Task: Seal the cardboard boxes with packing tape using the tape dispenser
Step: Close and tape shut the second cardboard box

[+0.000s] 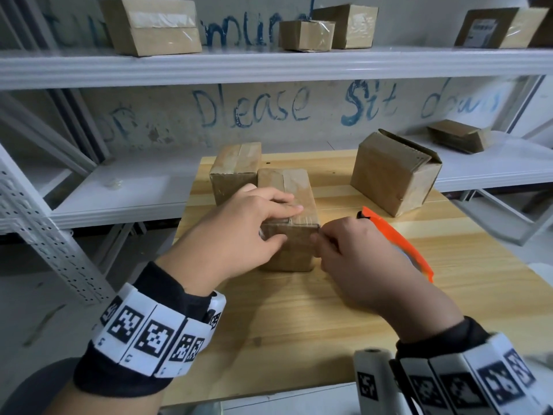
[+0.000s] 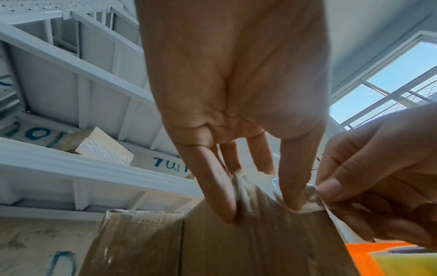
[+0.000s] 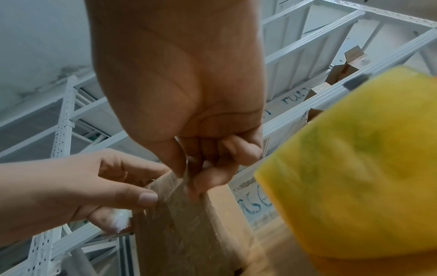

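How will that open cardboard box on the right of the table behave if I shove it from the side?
The open cardboard box probably slides rather than tips: it sits squat and flat on the smooth wooden table. Its flaps stand untaped, so the top likely flexes under a high push. It looks light, though its contents are hidden.

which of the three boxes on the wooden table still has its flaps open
The box at the far right, standing apart with raised flaps. The box under both hands and the box behind it are taped along their tops.
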Motion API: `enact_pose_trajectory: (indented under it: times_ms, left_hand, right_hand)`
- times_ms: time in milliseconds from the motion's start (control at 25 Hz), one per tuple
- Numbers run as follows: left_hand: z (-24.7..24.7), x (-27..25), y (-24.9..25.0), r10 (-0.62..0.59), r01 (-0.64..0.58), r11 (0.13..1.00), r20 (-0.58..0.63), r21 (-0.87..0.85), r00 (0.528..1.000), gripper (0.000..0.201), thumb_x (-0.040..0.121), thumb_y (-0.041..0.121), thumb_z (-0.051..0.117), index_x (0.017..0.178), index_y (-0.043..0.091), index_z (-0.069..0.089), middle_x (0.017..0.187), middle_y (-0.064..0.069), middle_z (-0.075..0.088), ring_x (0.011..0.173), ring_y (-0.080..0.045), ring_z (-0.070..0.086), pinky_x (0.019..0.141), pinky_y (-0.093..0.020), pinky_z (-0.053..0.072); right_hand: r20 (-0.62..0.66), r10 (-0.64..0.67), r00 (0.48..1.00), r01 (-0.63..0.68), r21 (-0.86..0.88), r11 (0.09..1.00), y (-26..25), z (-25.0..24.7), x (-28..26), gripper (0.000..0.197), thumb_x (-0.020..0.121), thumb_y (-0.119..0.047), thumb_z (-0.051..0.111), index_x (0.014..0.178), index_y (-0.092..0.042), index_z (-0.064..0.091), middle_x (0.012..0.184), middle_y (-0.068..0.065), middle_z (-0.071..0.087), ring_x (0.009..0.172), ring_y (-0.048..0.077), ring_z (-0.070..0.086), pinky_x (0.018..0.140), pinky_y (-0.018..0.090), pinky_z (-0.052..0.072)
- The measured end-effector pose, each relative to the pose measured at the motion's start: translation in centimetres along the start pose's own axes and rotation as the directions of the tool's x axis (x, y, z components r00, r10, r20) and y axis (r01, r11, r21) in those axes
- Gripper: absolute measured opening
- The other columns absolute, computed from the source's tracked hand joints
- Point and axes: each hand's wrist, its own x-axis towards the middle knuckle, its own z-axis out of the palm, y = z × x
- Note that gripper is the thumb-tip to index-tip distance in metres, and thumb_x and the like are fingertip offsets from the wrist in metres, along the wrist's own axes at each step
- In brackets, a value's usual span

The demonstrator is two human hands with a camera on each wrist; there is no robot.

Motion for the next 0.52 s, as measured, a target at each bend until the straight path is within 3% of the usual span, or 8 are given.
enact_pose_trajectory:
  times_ms: [80, 160, 240, 320, 360, 440, 520]
  left_hand:
    - [0.0, -0.3, -0.2, -0.011, 0.012, 1.0, 0.026, -0.017, 1.0, 0.062, 0.089, 0.023, 0.071, 0.142, 0.047, 0.05, 0.131, 0.042, 0.042, 0.12, 0.01, 0.039, 0.108, -0.026, 0.041]
    - [-0.4, -0.8, -0.4, -0.059, 0.067, 0.993, 0.085, -0.101, 0.995, 0.069, 0.089, 0.018, 0.067, 0.146, 0.048, 0.044, 0.134, 0.039, 0.039, 0.122, 0.012, 0.042, 0.106, -0.021, 0.042]
    - [-1.0, -1.2, -0.7, -0.058, 0.094, 0.968, 0.157, -0.233, 0.986, 0.071, 0.088, 0.003, 0.055, 0.143, 0.048, 0.048, 0.145, 0.035, 0.037, 0.132, 0.011, 0.04, 0.098, -0.015, 0.047]
    - [-1.4, -1.4, -1.1, -0.022, 0.08, 0.947, 0.188, -0.31, 0.982, 0.076, 0.085, -0.01, 0.048, 0.138, 0.045, 0.054, 0.146, 0.038, 0.039, 0.134, 0.011, 0.04, 0.083, -0.008, 0.047]
    - [-1.4, -1.4, -1.2, -0.008, 0.073, 0.935, 0.184, -0.348, 0.983, 0.076, 0.086, -0.013, 0.049, 0.137, 0.042, 0.057, 0.145, 0.038, 0.041, 0.133, 0.012, 0.041, 0.082, -0.007, 0.048]
    - [-1.2, -1.3, -1.4, 0.003, 0.062, 0.901, 0.151, -0.428, 0.989, 0.066, 0.09, -0.011, 0.057, 0.134, 0.037, 0.061, 0.143, 0.035, 0.047, 0.134, 0.014, 0.041, 0.096, -0.015, 0.051]
    - [-1.0, -1.0, -1.7, 0.003, 0.055, 0.897, 0.132, -0.438, 0.991, 0.06, 0.091, -0.005, 0.064, 0.133, 0.038, 0.063, 0.142, 0.035, 0.049, 0.135, 0.015, 0.038, 0.108, -0.027, 0.047]
  right_hand:
    - [-0.025, -0.019, 1.0, 0.019, -0.004, 1.0, 0.1, 0.0, 0.0, 0.037, 0.101, -0.026, 0.045, 0.07, -0.012, 0.06, 0.066, 0.005, 0.064, 0.06, 0.025, 0.062, 0.06, 0.045, 0.054]
    - [-0.041, -0.041, 0.998, 0.041, 0.005, 0.999, 0.0, -0.1, 0.0, 0.037, 0.102, -0.023, 0.046, 0.07, -0.011, 0.061, 0.066, 0.005, 0.063, 0.059, 0.023, 0.061, 0.06, 0.044, 0.053]
    - [-0.022, -0.041, 0.999, 0.042, 0.014, 0.999, -0.1, -0.3, -0.1, 0.039, 0.101, -0.026, 0.046, 0.069, -0.011, 0.062, 0.065, 0.004, 0.064, 0.057, 0.022, 0.062, 0.059, 0.044, 0.053]
    - [0.014, -0.007, 1.0, 0.007, 0.003, 1.0, -0.2, -0.6, -0.4, 0.042, 0.098, -0.035, 0.046, 0.067, -0.011, 0.062, 0.064, 0.004, 0.066, 0.057, 0.024, 0.062, 0.057, 0.045, 0.054]
    - [0.014, 0.014, 1.0, -0.013, -0.026, 1.0, -0.1, -0.9, -0.4, 0.043, 0.092, -0.042, 0.044, 0.068, -0.011, 0.063, 0.066, 0.004, 0.067, 0.059, 0.024, 0.062, 0.057, 0.044, 0.054]
    - [-0.023, 0.043, 0.999, -0.045, -0.105, 0.993, 0.3, -1.8, -0.5, 0.037, 0.082, -0.044, 0.043, 0.085, -0.018, 0.069, 0.077, 0.0, 0.069, 0.068, 0.02, 0.063, 0.062, 0.039, 0.055]
    - [-0.056, 0.031, 0.998, -0.036, -0.105, 0.994, 0.9, -2.8, -0.4, 0.038, 0.083, -0.028, 0.052, 0.119, -0.025, 0.065, 0.084, -0.007, 0.068, 0.074, 0.012, 0.063, 0.068, 0.031, 0.055]
